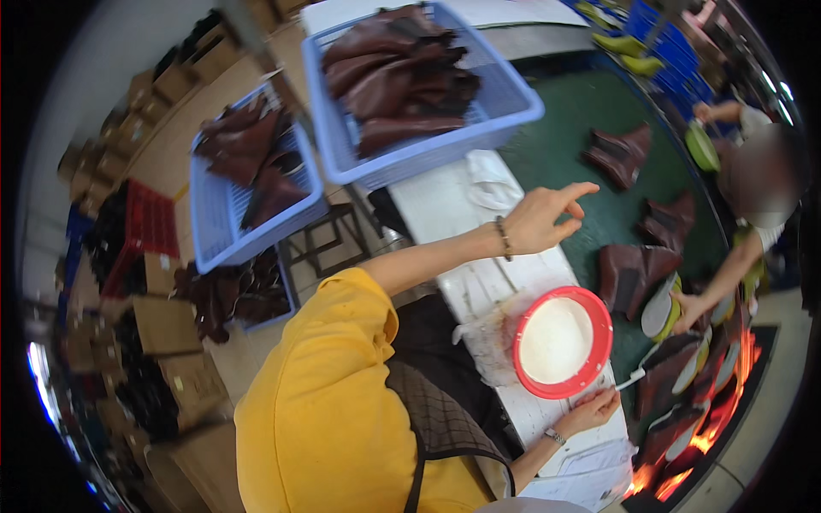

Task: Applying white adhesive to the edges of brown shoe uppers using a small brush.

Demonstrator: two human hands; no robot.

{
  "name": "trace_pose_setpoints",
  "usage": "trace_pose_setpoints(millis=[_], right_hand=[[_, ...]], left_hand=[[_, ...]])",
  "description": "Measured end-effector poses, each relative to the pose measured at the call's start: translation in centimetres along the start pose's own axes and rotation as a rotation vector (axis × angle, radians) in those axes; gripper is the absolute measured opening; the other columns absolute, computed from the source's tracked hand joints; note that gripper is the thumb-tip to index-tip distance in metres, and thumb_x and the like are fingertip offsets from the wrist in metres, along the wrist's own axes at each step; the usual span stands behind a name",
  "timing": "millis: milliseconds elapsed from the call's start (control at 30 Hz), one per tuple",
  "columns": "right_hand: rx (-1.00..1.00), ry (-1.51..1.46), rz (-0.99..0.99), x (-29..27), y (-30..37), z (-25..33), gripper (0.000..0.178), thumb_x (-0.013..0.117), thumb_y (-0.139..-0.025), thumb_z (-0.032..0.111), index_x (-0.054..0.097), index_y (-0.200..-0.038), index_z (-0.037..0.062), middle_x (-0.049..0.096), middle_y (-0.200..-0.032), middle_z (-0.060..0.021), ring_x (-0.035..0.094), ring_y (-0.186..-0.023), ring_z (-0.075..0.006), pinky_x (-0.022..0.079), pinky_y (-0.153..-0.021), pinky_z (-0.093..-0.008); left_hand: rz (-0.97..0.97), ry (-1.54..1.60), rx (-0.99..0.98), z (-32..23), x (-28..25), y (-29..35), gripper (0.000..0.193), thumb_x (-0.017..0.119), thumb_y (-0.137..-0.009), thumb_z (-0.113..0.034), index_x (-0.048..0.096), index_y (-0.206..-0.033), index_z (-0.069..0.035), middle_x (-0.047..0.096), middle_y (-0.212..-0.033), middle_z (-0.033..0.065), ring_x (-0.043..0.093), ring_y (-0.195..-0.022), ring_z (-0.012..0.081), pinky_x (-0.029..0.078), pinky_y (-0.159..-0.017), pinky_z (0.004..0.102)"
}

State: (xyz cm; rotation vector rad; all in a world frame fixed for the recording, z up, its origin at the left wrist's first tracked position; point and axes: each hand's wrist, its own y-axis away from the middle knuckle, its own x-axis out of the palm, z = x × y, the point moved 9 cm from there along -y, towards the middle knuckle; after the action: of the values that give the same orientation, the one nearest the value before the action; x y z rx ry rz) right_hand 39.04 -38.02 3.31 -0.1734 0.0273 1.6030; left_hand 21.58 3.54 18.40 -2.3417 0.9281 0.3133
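My left hand (547,220) reaches over the edge of the green work surface with its fingers stretched out and nothing in them. The nearest thing ahead of it is a dark brown leather boot upper (617,156) on the green surface. My right hand (592,410) is closed on a thin white brush (631,380), its tip pointing at the green surface. Between my hands a red bowl (605,346) of white, creamy liquid stands on the white table. More brown boot uppers (631,278) lie beyond the bowl.
Blue baskets (509,115) full of brown uppers stand at the far left. A crumpled white cloth (493,179) and papers (590,474) lie on the white table (432,209). Opposite, a co-worker's hand (687,312) touches a sole-up boot on a yellow-green last. Orange-glowing heat (705,440) shows at lower right.
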Motion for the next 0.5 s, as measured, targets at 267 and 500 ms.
trace_pose_setpoints(millis=[267, 500], right_hand=[[-0.044, 0.042, 0.026, 0.4, 0.0, 1.4, 0.023, 0.059, -0.106, 0.028, 0.058, -0.101, 0.0057, 0.042, -0.068, 0.0062, 0.032, -0.047, -0.0003, 0.022, -0.037, -0.0206], [-0.013, 0.006, 0.099, 2.5, -0.3, 0.4, 0.024, 0.06, -0.106, 0.03, 0.06, -0.1, 0.0069, 0.045, -0.071, 0.0068, 0.033, -0.049, -0.0003, 0.022, -0.04, -0.02]], left_hand=[[-0.869, -0.671, -0.692, 5.6, -37.3, 21.0, 0.031, 0.065, -0.099, -0.032, 0.078, -0.1, -0.004, 0.076, -0.084, 0.0106, 0.071, -0.074, 0.0169, 0.055, -0.071, 0.0304], [-0.302, -0.451, -1.253, 21.7, -49.5, 41.2, 0.115, 0.077, -0.078, -0.069, 0.027, -0.162, -0.01, 0.046, -0.155, 0.023, 0.04, -0.147, 0.0289, 0.03, -0.12, 0.0352]])
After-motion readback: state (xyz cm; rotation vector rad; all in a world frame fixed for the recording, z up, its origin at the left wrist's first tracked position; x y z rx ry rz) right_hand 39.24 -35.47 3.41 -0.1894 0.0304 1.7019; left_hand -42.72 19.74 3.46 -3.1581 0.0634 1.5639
